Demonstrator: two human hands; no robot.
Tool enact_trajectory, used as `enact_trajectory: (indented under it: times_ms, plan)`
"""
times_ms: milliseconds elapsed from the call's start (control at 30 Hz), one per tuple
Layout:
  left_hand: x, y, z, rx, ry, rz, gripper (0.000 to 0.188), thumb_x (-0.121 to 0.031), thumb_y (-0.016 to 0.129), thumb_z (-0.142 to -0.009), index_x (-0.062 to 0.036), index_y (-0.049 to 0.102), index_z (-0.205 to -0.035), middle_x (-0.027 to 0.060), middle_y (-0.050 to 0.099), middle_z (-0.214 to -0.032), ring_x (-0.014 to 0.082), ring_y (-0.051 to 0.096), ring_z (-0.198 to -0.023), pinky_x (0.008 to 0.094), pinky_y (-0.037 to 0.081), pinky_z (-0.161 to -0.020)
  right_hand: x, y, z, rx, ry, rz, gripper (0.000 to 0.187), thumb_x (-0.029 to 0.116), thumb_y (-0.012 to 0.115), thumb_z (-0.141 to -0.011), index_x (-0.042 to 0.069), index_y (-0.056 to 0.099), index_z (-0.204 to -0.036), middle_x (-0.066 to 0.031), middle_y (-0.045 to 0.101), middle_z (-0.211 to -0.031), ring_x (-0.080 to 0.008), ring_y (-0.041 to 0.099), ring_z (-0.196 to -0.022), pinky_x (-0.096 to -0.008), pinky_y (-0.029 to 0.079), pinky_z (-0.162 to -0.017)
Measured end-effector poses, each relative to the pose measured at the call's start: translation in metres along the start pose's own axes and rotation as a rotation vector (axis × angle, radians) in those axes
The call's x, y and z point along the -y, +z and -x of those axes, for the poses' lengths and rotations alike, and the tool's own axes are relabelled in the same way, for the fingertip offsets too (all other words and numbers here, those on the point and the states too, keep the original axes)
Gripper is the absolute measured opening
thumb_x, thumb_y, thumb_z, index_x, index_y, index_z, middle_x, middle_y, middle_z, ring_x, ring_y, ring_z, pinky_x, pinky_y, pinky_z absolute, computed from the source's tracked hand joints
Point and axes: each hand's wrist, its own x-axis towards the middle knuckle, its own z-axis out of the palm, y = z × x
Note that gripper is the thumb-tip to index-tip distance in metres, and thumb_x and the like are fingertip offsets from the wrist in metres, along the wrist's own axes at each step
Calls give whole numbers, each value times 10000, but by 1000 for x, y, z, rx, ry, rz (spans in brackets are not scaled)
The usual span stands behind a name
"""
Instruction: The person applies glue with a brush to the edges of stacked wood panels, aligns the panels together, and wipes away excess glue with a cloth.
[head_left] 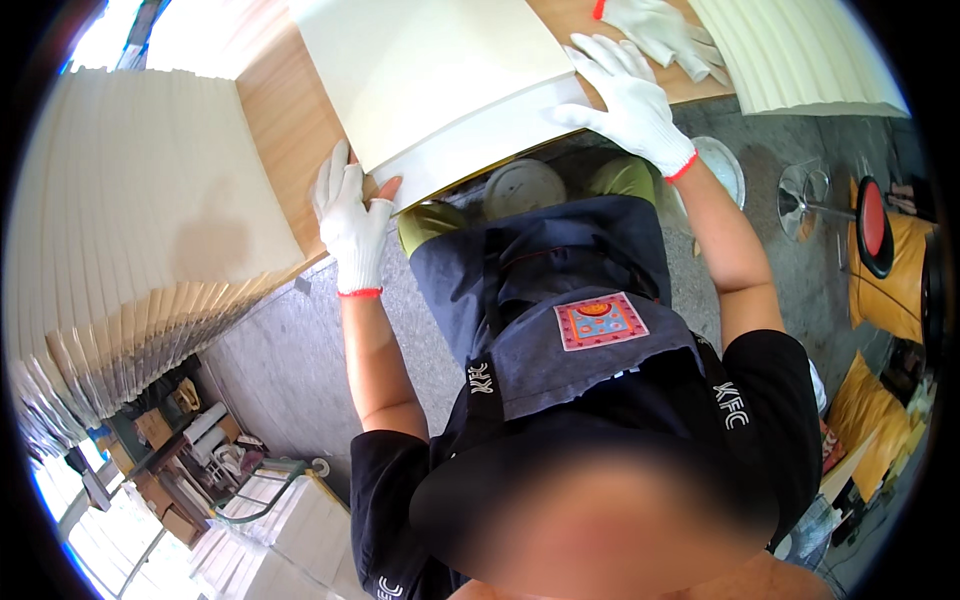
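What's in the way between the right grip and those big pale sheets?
Nothing I can see. The right grip is just beside the pale sheets, and the loose gloves lie on its other side.

Black sleeves [770, 400], navy apron [560, 245], red-cuffed white gloves [637, 112]

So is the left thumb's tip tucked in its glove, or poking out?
Poking out: bare skin shows at the end of the left thumb, past the white glove.
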Motion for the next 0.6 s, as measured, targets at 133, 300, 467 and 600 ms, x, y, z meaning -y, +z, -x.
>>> enact_trajectory:
  times_ms: [133, 300, 467, 600]
  plan:
    - [2, 3, 1, 5, -39, -13, 521, -249, 794, -767, 2, 639, -1197, 152, 542, -1433, 367, 474, -1307, 436, 368, -1108, 1, -4, 0, -5, -16, -16, 867, 700, 546, -877, 37, 507, -1434, -118, 424, -1543, -314, 338, -1451, -460, 212, -1210]
    - [2, 4, 2, -2, -42, -16, 535, -264, 794, -771, 4, 634, -1206, 156, 542, -1432, 364, 475, -1308, 438, 373, -1107, -2, 0, 0, -29, -23, -3, 893, 744, 529, -859, 38, 543, -1405, -115, 464, -1516, -293, 371, -1434, -455, 202, -1214]
    - [3, 3, 2, 3, -31, -47, 554, -277, 796, -770, 1, 631, -1220, 156, 544, -1428, 365, 476, -1310, 438, 371, -1113, -1, 0, 0, -16, -8, 0, 913, 753, 524, -854, 33, 534, -1414, -119, 452, -1528, -300, 361, -1443, -458, 194, -1217]
    - [3, 4, 3, -13, -27, -44, 561, -280, 795, -769, -4, 631, -1229, 154, 543, -1430, 363, 476, -1312, 436, 370, -1115, -1, -2, -1, -7, -10, -30, 912, 752, 521, -857, 33, 530, -1418, -118, 446, -1533, -299, 352, -1448, -457, 189, -1220]
